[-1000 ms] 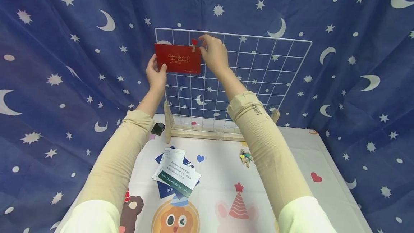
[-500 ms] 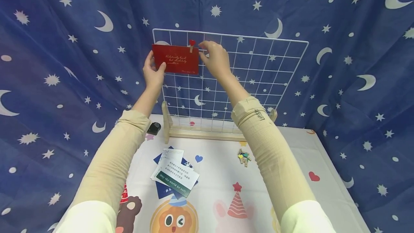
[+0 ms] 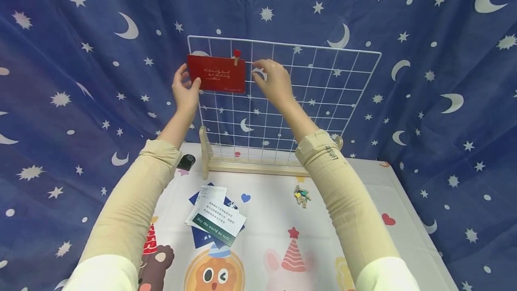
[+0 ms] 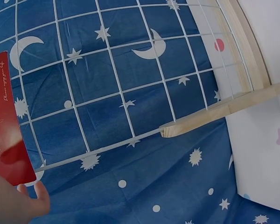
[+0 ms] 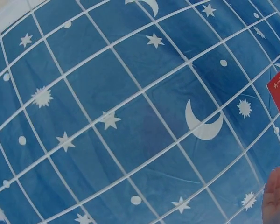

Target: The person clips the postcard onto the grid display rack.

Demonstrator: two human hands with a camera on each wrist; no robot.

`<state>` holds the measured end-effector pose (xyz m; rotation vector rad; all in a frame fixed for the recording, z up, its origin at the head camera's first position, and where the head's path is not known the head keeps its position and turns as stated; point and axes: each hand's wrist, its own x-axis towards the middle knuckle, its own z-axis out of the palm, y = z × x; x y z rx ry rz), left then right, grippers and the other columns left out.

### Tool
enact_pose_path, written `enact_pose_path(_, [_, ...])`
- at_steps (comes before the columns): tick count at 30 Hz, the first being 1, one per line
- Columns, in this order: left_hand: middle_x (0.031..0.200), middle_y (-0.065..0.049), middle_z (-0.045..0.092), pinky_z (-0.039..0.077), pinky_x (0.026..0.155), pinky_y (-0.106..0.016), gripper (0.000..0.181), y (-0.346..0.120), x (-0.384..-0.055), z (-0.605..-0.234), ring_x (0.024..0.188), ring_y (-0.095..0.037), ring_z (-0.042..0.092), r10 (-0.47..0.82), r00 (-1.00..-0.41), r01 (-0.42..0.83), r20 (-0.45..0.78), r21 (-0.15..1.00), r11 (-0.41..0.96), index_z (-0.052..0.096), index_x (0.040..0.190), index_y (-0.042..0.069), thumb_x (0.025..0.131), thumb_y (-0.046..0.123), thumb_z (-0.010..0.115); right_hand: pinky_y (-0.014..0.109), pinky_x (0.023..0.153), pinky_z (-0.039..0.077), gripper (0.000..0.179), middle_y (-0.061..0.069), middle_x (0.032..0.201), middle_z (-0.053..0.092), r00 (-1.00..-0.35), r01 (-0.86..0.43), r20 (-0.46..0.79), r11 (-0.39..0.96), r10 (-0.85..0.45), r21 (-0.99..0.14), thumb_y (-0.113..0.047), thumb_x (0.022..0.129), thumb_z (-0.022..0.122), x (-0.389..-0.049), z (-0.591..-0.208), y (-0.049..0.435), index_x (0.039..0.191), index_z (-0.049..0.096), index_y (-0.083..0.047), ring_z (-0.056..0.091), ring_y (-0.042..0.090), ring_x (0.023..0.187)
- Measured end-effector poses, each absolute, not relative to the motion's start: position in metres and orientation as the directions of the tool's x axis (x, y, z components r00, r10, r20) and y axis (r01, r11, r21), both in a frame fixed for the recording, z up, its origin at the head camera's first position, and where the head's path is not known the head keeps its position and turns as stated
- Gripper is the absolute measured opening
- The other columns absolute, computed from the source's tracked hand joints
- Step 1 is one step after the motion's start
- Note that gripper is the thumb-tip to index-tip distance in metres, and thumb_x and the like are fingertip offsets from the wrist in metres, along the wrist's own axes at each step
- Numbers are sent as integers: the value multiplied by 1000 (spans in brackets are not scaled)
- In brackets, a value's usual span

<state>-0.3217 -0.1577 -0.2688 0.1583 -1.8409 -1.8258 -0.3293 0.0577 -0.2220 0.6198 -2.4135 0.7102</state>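
Observation:
In the head view, a red card with gold script hangs at the upper left of a white wire grid. A small wooden clothespin with a red heart grips its top edge near the right corner. My left hand is at the card's lower left corner, thumb tip overlapping its front and fingers apart to the left. Whether the thumb touches the card is unclear. Right of the card, my right hand holds nothing, its thumb and index finger apart. Both wrist views catch only part of each hand and the card.
The grid stands on a wooden base. Several cards overlap on the table in front, and a pile of small clothespins lies to their right. A black object stands by the base's left end. Behind hangs a blue star curtain.
My right hand has drawn away from the clothespin to the right. The left hand's fingers have come out from behind the card's left edge. Card and clothespin stay on the grid.

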Motion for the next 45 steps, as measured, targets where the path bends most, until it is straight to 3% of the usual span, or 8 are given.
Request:
enact_pose_path(4, [141, -9, 40, 44, 101, -29, 51, -158, -321, -268, 121, -21, 43, -438, -850, 282, 293, 955, 91, 38, 142, 17, 95, 7, 52, 34, 90, 50, 28, 10, 115, 67, -738, -560, 623, 750, -258, -353, -18, 92, 59, -327, -226, 64, 117, 63, -7, 62, 25, 105])
enact_pose_path(9, [130, -10, 47, 47, 95, -28, 48, -158, -319, -268, 102, -9, 47, -437, -840, 307, 322, 946, 107, 42, 139, 16, 94, 6, 53, 35, 86, 50, 27, 10, 113, 68, -711, -580, 656, 739, -254, -342, -17, 92, 59, -325, -229, 72, 116, 65, -7, 62, 24, 101])
enact_pose_path(16, [117, -11, 53, 47, 83, -19, 41, -154, -315, -281, 89, -3, 47, -390, -829, 359, 401, 916, 178, 47, 135, 10, 94, 8, 53, 36, 92, 49, 27, 10, 117, 67, -700, -592, 659, 739, -275, -321, -17, 92, 59, -319, -237, 84, 116, 64, -6, 62, 24, 105])
enact_pose_path(21, [117, -22, 54, 43, 80, -17, 37, -147, -305, -281, 89, -4, 48, -326, -828, 421, 456, 890, 174, 49, 130, -1, 94, 3, 52, 35, 94, 49, 25, 12, 114, 68, -667, -624, 690, 718, -281, -311, -15, 92, 58, -315, -247, 92, 114, 65, -4, 63, 25, 106])
enact_pose_path(26, [108, -24, 56, 41, 86, -18, 34, -139, -288, -274, 90, -6, 50, -276, -821, 467, 500, 866, 177, 50, 125, -11, 92, -2, 51, 34, 82, 51, 24, 12, 112, 68, -648, -636, 712, 705, -270, -312, -14, 92, 58, -311, -254, 102, 113, 65, -5, 63, 25, 97])
enact_pose_path(31, [107, -21, 57, 40, 88, -18, 32, -137, -283, -278, 89, -1, 50, -249, -827, 472, 505, 863, 180, 51, 123, -12, 93, -2, 52, 34, 78, 53, 23, 14, 109, 69, -639, -653, 738, 659, -216, -373, -10, 91, 59, -307, -258, 114, 111, 66, -2, 63, 27, 95])
enact_pose_path(38, [112, -29, 56, 40, 84, -16, 31, -142, -273, -288, 88, 2, 51, -198, -832, 476, 517, 851, 221, 52, 122, -11, 92, -1, 52, 36, 81, 55, 22, 16, 107, 69, -636, -656, 753, 631, -167, -414, -7, 91, 59, -298, -260, 128, 110, 66, 0, 64, 27, 97])
enact_pose_path(45, [112, -29, 56, 42, 70, -9, 32, -153, -271, -308, 87, 5, 50, -160, -836, 472, 525, 836, 280, 53, 122, -9, 92, 0, 54, 39, 78, 55, 21, 18, 103, 69, -624, -670, 766, 611, -157, -421, -7, 90, 60, -288, -267, 139, 108, 66, 2, 64, 28, 93])
